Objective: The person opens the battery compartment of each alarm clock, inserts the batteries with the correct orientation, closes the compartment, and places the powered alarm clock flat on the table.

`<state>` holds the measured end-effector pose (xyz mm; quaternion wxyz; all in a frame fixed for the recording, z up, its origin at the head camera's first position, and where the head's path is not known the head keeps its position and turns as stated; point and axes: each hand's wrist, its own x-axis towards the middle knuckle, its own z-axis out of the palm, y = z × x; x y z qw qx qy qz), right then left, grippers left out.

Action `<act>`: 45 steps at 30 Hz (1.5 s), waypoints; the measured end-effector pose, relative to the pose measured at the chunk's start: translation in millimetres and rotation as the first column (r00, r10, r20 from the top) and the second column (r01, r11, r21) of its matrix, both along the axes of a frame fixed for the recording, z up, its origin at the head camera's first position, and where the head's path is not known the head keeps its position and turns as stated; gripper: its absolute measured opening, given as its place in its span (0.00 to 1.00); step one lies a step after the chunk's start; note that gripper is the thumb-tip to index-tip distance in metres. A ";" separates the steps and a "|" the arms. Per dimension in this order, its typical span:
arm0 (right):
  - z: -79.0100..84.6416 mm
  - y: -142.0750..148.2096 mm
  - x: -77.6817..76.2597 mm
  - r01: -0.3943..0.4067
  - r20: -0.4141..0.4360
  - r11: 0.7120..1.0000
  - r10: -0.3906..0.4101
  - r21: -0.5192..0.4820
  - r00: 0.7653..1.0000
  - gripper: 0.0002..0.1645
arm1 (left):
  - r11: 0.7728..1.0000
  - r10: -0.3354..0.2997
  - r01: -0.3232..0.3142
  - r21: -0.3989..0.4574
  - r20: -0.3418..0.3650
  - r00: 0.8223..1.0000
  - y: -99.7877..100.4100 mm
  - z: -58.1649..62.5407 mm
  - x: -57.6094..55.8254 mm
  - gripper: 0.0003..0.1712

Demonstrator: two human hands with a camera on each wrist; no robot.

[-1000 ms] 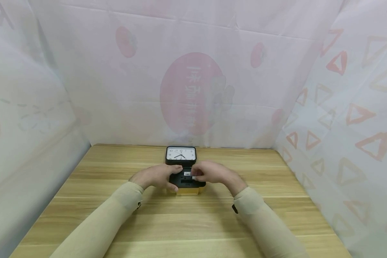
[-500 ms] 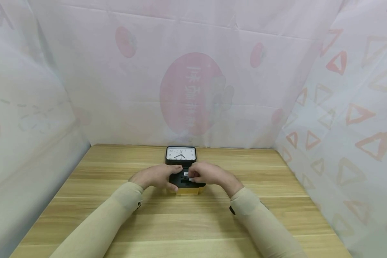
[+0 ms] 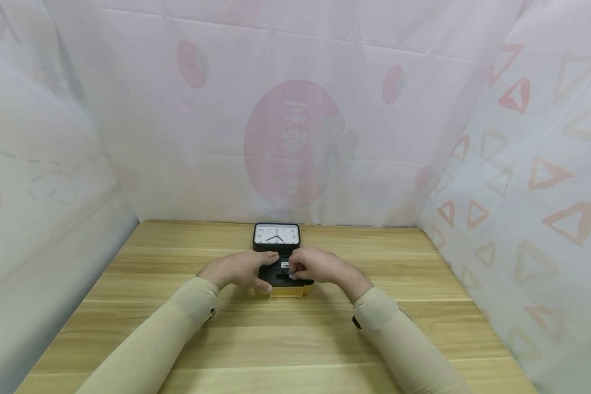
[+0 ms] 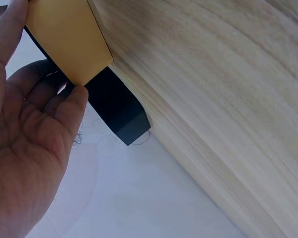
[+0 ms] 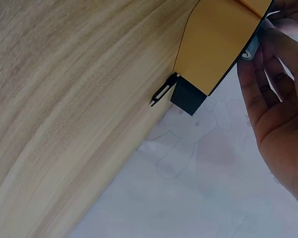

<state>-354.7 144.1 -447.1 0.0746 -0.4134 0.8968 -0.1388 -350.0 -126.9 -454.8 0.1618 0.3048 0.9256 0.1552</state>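
A yellow-sided box [image 3: 287, 291] with a black top lies on the table, a barcode label [image 3: 285, 265] and a dark slot in that top. My left hand [image 3: 238, 268] grips its left side; in the left wrist view a fingertip touches the yellow wall's edge. Over the right half of the black top, my right hand [image 3: 320, 265] pinches a small silvery battery [image 5: 250, 49] between thumb and fingers, close to the slot. Most of the battery is hidden by the fingers. Just behind the box stands a black rectangular clock [image 3: 276, 235] with a white dial.
A small slotted black piece [image 5: 164, 90] sits by the box's base in the right wrist view. Wood-grain table [image 3: 276, 339] spreads around. White printed cloth [image 3: 295, 54] hangs behind and at both sides.
My right hand has shifted slightly left over the black top, and the battery's pale end shows less. The left hand, box and clock have stayed put.
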 end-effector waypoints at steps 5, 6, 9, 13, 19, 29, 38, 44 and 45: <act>0.1 1.5 -0.6 -0.017 -0.011 1.000 0.017 0.002 1.000 0.04 | 1.000 0.000 0.000 0.007 -0.001 1.000 -0.1 0.1 -0.2 0.55; 0.0 1.7 -1.0 -0.019 -0.014 1.000 0.019 0.007 1.000 0.03 | 1.000 0.000 0.000 0.008 -0.002 1.000 -0.2 0.1 -0.1 0.55; -0.5 2.3 -2.0 -0.015 -0.014 1.000 0.015 0.026 1.000 0.02 | 1.000 -0.005 0.005 0.011 -0.007 1.000 -0.1 -0.3 -0.2 0.55; 0.4 2.7 -2.1 -0.009 0.000 0.999 0.009 0.037 1.000 0.03 | 1.000 -0.006 0.006 0.012 -0.007 1.000 0.0 -0.3 -1.1 0.55; 2.5 5.6 -1.1 0.007 0.038 0.999 -0.008 0.033 0.999 0.06 | 1.000 -0.002 0.002 0.017 0.000 1.000 -0.7 -1.9 -2.1 0.55; 1.0 10.1 -3.5 0.033 0.071 0.999 -0.034 0.017 0.997 0.02 | 1.000 0.001 -0.001 0.023 -0.006 1.000 -1.0 -2.5 -1.3 0.55; -3.7 1.7 -1.8 0.058 0.000 0.998 -0.059 0.034 0.998 0.07 | 1.000 0.010 -0.010 0.018 0.006 1.000 -1.3 -3.2 -2.1 0.56; -5.3 -3.1 0.2 0.121 0.003 0.991 -0.122 0.052 0.993 0.08 | 1.000 0.003 -0.003 0.016 0.005 1.000 -1.2 -2.5 -1.0 0.56; -5.5 -3.9 0.6 0.130 0.003 0.990 -0.131 0.057 0.991 0.08 | 1.000 0.001 -0.001 0.016 0.004 1.000 -1.2 -2.5 -1.1 0.56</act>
